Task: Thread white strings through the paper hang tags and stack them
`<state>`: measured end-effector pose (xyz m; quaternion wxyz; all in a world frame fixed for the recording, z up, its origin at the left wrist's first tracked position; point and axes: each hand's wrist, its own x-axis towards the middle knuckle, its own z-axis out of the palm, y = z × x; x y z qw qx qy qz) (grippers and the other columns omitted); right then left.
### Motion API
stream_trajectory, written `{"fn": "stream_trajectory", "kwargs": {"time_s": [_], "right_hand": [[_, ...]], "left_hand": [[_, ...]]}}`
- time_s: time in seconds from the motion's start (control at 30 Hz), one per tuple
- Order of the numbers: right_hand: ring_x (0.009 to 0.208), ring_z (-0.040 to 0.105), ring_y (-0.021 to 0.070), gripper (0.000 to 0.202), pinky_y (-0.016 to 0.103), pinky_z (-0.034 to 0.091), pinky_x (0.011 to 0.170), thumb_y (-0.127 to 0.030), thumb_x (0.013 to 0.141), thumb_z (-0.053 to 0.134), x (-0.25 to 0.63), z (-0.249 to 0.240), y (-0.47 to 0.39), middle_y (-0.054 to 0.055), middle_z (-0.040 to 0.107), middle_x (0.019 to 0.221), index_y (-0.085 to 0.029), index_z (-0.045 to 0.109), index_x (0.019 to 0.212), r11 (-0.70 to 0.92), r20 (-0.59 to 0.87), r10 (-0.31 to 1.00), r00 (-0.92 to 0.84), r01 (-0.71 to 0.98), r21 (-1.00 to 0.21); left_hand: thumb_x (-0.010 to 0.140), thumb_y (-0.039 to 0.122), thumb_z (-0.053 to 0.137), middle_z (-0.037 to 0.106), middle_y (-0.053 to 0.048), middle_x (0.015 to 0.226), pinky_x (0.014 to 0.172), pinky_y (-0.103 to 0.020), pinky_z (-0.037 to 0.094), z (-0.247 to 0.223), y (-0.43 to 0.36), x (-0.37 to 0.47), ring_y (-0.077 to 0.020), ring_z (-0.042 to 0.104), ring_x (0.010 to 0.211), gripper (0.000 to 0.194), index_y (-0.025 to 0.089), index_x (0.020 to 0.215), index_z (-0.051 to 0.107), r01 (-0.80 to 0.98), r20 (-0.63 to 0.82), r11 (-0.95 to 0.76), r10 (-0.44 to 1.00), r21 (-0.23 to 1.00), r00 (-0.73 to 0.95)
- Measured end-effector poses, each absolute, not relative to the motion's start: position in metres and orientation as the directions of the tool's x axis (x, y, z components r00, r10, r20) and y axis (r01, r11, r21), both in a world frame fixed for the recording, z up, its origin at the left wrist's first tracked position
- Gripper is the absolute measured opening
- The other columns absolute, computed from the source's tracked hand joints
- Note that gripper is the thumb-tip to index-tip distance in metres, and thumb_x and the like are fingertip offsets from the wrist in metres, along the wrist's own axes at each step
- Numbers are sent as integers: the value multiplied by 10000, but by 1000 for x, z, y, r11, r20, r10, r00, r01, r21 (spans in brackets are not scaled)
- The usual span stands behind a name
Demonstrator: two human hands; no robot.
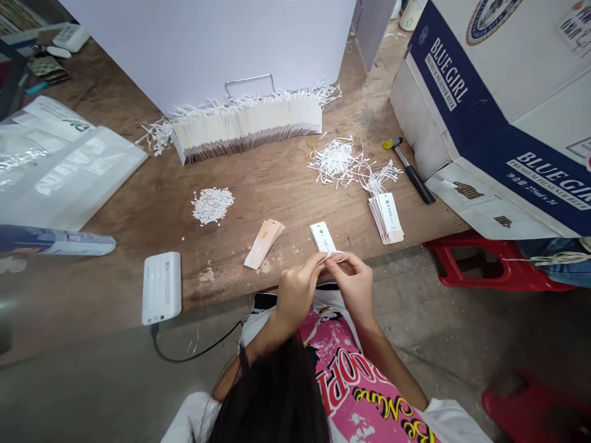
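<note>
The left hand (298, 288) and right hand (353, 284), close together, pinch a thin white string (340, 253) just below the frame's centre. A white tag (322, 235) shows directly above them, near the table's edge (392, 247).

Place: looking like a small handwork workshop
Wooden table (286, 187): showing scuffs
Row of tags (249, 126): standing at the far side
Hammer (418, 182): lying right
Red stool (521, 274): standing right, on grey floor (443, 326)

"Where is the left grip (296, 286)?"
"Just beside the right grip (353, 283), fingers (314, 263) curled, both pinching at the tips."
"And the forearms (390, 357)?"
"Both extend forward, bare, angled in toward each other."
</note>
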<state>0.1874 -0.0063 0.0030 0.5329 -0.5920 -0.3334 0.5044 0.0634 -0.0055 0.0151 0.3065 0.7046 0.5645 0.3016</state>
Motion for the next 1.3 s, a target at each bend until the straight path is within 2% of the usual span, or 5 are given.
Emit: {"fn": "stream_trajectory", "kwargs": {"time_s": [0.23,0.4,0.5,0.77,1.3], "right_hand": [[715,717,220,298,323,588,689,-412,664,776,285,10,-6,72,740,741,-167,672,799,-314,-307,949,77,99,-944],[715,687,221,269,325,551,672,-416,739,704,356,53,37,81,744,812,-170,719,846,-98,-133,991,-19,578,-810],[745,669,215,247,311,515,683,-410,762,680,386,74,86,70,743,819,-179,728,834,17,-134,980,-149,728,-686],[633,622,176,270,292,460,589,-414,658,734,401,73,202,51,699,682,-150,690,698,80,-161,952,-261,718,-691],[657,641,186,195,276,460,597,-339,647,744,387,17,273,44,712,674,-150,700,670,189,-191,914,-357,793,-579]], "left_hand": [[917,211,509,752,-12,1015,803,-254,528,1,16,83,-175,711,894,230,248,1048,693,475,-21,-152,940,867,339],[849,247,605,760,-12,952,852,-294,507,-17,27,130,-210,698,898,162,253,949,732,266,-228,127,889,956,398],[822,231,623,762,-23,933,812,-291,529,-31,26,166,-214,705,888,134,223,901,731,183,-331,281,864,942,379],[857,161,563,754,-93,780,477,-193,501,-39,32,236,-124,673,535,133,107,831,682,-11,-564,614,731,789,383],[929,270,487,689,-64,682,547,-176,501,-32,60,249,-66,619,506,281,82,785,637,-149,-676,830,530,537,512]]}}
